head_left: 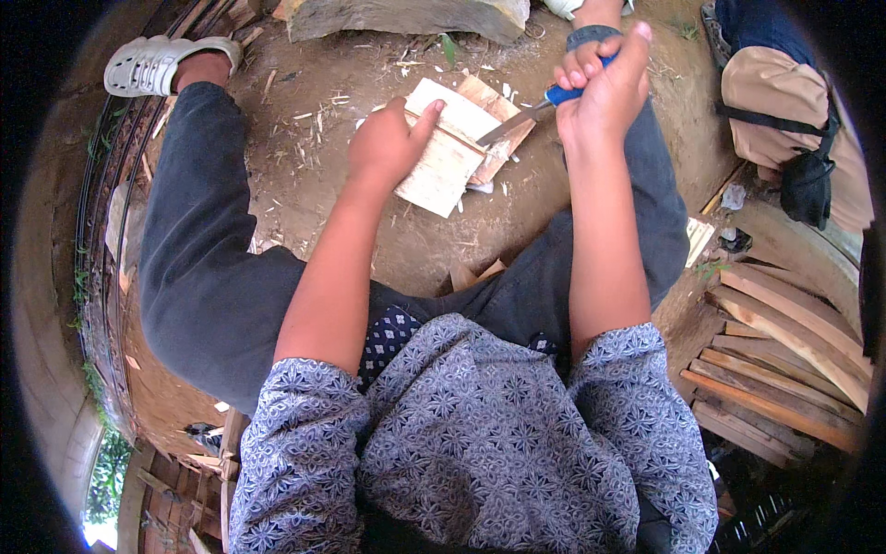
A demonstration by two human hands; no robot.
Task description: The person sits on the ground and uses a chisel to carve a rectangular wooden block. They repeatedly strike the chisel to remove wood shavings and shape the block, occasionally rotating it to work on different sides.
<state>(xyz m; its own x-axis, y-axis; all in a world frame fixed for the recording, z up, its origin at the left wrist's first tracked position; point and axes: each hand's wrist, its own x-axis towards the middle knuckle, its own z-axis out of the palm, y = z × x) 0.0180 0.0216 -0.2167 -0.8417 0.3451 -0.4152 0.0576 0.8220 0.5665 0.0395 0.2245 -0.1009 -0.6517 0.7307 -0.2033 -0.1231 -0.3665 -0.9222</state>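
Note:
My right hand point(600, 97) is wrapped round the blue handle of a knife point(510, 126), its blade angled down to the left. The blade's tip meets the right end of a thin wooden stick point(450, 132). This stick lies across a pale flat wooden board point(434, 178), and my left hand point(383, 143) grips its other end against the board, thumb stretched along the top. Under the pale board, a browner piece of wood point(509, 159) sticks out to the right. The fingers beneath my left hand are partly hidden.
Shavings and splinters litter the dirt ground point(305, 157) between my legs. A large stone point(406, 18) sits beyond the boards. Stacked wooden slats point(784, 379) lie at right, below a tan bag point(771, 92) with black straps. Dark rods point(106, 249) run along the left.

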